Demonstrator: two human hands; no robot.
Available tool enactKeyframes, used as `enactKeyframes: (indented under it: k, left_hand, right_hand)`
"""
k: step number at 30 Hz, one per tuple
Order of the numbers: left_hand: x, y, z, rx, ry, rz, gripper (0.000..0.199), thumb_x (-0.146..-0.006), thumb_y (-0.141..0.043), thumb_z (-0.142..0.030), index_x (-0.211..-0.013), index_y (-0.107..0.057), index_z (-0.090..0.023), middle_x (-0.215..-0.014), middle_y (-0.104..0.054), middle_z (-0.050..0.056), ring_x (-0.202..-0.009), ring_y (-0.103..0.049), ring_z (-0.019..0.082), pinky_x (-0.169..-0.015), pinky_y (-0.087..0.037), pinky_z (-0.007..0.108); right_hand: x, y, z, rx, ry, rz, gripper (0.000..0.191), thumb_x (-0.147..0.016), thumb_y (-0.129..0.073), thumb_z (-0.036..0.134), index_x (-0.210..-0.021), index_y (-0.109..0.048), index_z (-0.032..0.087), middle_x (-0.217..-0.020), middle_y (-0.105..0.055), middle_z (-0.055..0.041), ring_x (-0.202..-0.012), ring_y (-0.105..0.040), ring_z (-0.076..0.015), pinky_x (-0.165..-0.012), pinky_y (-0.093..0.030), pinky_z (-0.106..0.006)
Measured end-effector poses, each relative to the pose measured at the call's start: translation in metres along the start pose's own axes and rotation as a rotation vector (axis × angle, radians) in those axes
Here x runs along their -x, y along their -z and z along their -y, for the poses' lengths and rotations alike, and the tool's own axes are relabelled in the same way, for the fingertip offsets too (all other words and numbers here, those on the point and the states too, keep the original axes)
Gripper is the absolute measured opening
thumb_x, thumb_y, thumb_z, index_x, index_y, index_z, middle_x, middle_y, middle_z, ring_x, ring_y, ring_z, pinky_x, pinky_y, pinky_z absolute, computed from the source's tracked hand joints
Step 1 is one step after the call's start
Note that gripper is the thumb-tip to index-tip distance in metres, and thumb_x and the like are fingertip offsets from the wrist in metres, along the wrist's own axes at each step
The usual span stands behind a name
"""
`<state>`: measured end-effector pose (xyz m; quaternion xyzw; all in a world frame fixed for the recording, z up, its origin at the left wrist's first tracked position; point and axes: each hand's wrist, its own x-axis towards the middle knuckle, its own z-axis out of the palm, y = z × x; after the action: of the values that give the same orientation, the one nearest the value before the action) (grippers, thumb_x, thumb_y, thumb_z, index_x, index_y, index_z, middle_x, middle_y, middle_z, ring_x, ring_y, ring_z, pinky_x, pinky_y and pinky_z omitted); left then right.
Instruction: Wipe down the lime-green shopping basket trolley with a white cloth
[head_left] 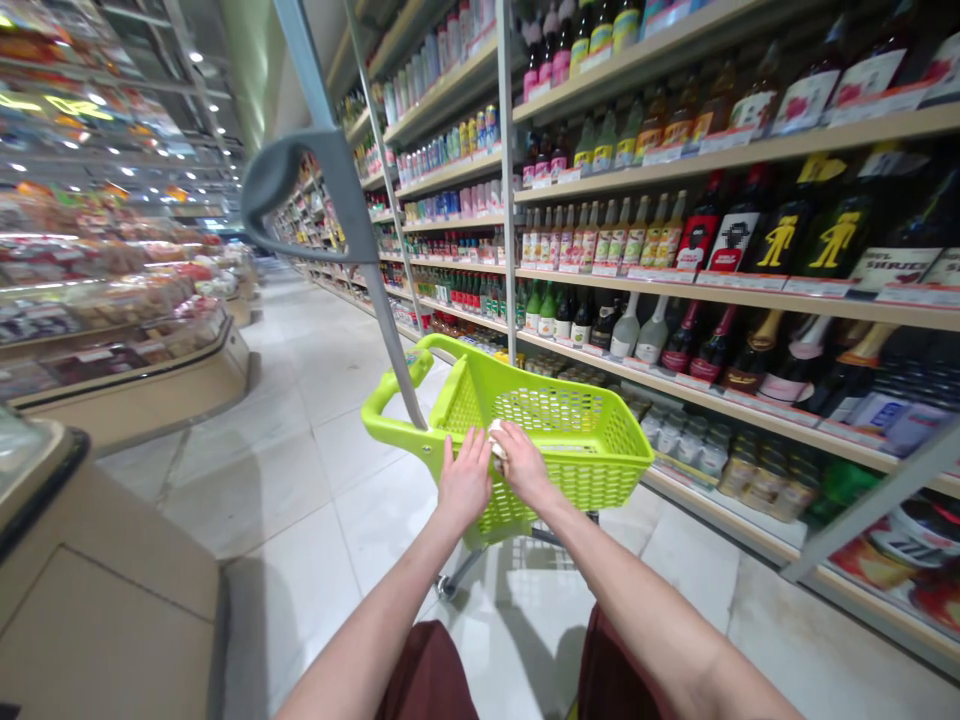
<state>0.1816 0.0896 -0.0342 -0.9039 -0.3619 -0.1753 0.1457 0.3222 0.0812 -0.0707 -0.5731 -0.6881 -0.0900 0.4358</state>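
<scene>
A lime-green shopping cart (600, 480) with a perforated basket stands before me, its handle end to the left. My left hand (465, 478) lies on the basket's near side with its fingers stretched out over the rim. Close beside it, my right hand (519, 462) is closed on a crumpled white cloth or tissue (496, 436), pressed against the same rim. The cloth's lower part is hidden by my fingers. From the cart's handle end rises a grey pole (395, 345) carrying a dark grey loop-shaped grip (300, 200).
Tall shelves (705, 290) packed with bottles and cans run along the right. At left are a rounded display case (142, 390) of packaged goods and a beige counter (112, 590). A tiled aisle (300, 400) stretches ahead. A cart wheel (445, 588) rests on the floor.
</scene>
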Motion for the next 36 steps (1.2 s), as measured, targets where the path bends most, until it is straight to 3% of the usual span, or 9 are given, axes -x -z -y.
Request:
enactKeyframes:
  k: [5,10,18,21,23,27,30,33,36]
  left_hand:
    - [0.009,0.011,0.035,0.007,0.118,-0.124,0.049,-0.076,-0.041,-0.020,-0.124,-0.042,-0.013,-0.136,-0.037,0.012,-0.129,-0.025,0.026,-0.104,-0.007,0.058]
    - [0.024,0.019,0.056,0.079,0.055,-0.137,0.044,-0.074,-0.042,-0.016,-0.118,-0.048,-0.017,-0.131,-0.043,0.011,-0.125,-0.033,0.025,-0.103,-0.011,0.057]
    - [0.038,0.024,0.069,0.214,-0.010,-0.220,0.038,-0.077,-0.039,-0.015,-0.113,-0.050,-0.019,-0.124,-0.052,0.009,-0.120,-0.041,0.022,-0.103,-0.016,0.053]
    - [0.040,0.029,0.090,0.183,0.157,-0.348,0.040,-0.079,-0.037,-0.017,-0.118,-0.045,-0.018,-0.126,-0.049,0.011,-0.119,-0.042,0.021,-0.104,-0.015,0.051]
    - [0.037,0.033,0.103,0.140,0.332,-0.384,0.045,-0.078,-0.040,-0.019,-0.123,-0.041,-0.016,-0.132,-0.041,0.014,-0.124,-0.035,0.023,-0.103,-0.015,0.053]
    - [0.030,0.041,0.113,0.092,0.466,-0.229,0.054,-0.073,-0.043,-0.018,-0.126,-0.037,-0.013,-0.138,-0.032,0.014,-0.129,-0.025,0.027,-0.101,-0.014,0.059]
    - [0.030,0.043,0.112,0.061,0.437,-0.136,0.057,-0.071,-0.044,-0.018,-0.127,-0.036,-0.013,-0.139,-0.029,0.012,-0.130,-0.020,0.027,-0.100,-0.012,0.060]
    - [0.033,0.043,0.111,0.037,0.416,-0.116,0.059,-0.071,-0.044,-0.019,-0.129,-0.033,-0.014,-0.141,-0.027,0.011,-0.131,-0.018,0.026,-0.101,-0.011,0.060]
    - [0.036,0.043,0.112,0.023,0.406,-0.109,0.058,-0.072,-0.044,-0.020,-0.129,-0.033,-0.015,-0.141,-0.026,0.010,-0.131,-0.017,0.025,-0.102,-0.010,0.059]
  right_hand:
    - [0.002,0.008,-0.008,-0.017,-0.001,0.048,0.045,-0.069,-0.047,0.005,-0.112,-0.055,0.018,-0.121,-0.049,-0.0115,-0.116,-0.041,-0.0219,-0.097,-0.035,-0.041]
    - [0.007,0.016,-0.020,0.050,-0.165,0.022,0.044,-0.070,-0.042,0.004,-0.110,-0.055,0.018,-0.119,-0.052,-0.0113,-0.112,-0.046,-0.0227,-0.093,-0.038,-0.042]
    - [-0.031,-0.008,0.044,0.000,0.118,0.124,0.049,-0.066,-0.043,-0.001,-0.109,-0.055,0.017,-0.117,-0.053,-0.0118,-0.111,-0.047,-0.0205,-0.094,-0.040,-0.038]
    - [-0.066,0.006,0.070,-0.012,0.300,0.065,0.047,-0.068,-0.044,0.000,-0.111,-0.054,0.016,-0.120,-0.051,-0.0124,-0.116,-0.043,-0.0207,-0.096,-0.039,-0.038]
    - [-0.103,0.025,0.092,-0.012,0.397,-0.093,0.044,-0.072,-0.043,0.002,-0.113,-0.053,0.015,-0.125,-0.047,-0.0127,-0.122,-0.035,-0.0208,-0.099,-0.036,-0.039]
    - [-0.190,0.065,0.138,0.056,0.550,-0.384,0.037,-0.082,-0.038,0.008,-0.114,-0.052,0.019,-0.131,-0.042,-0.0073,-0.130,-0.021,-0.0186,-0.104,-0.026,-0.042]
    - [-0.227,0.071,0.154,0.170,0.657,-0.388,0.033,-0.086,-0.036,0.011,-0.112,-0.054,0.022,-0.131,-0.043,-0.0048,-0.131,-0.017,-0.0175,-0.105,-0.024,-0.043]
    - [-0.217,0.054,0.147,0.272,0.777,-0.256,0.030,-0.088,-0.036,0.013,-0.109,-0.056,0.021,-0.130,-0.045,-0.0045,-0.131,-0.016,-0.0180,-0.104,-0.025,-0.044]
    - [-0.173,0.029,0.126,0.340,0.852,-0.141,0.027,-0.087,-0.038,0.013,-0.107,-0.057,0.018,-0.128,-0.047,-0.0061,-0.131,-0.018,-0.0205,-0.102,-0.028,-0.044]
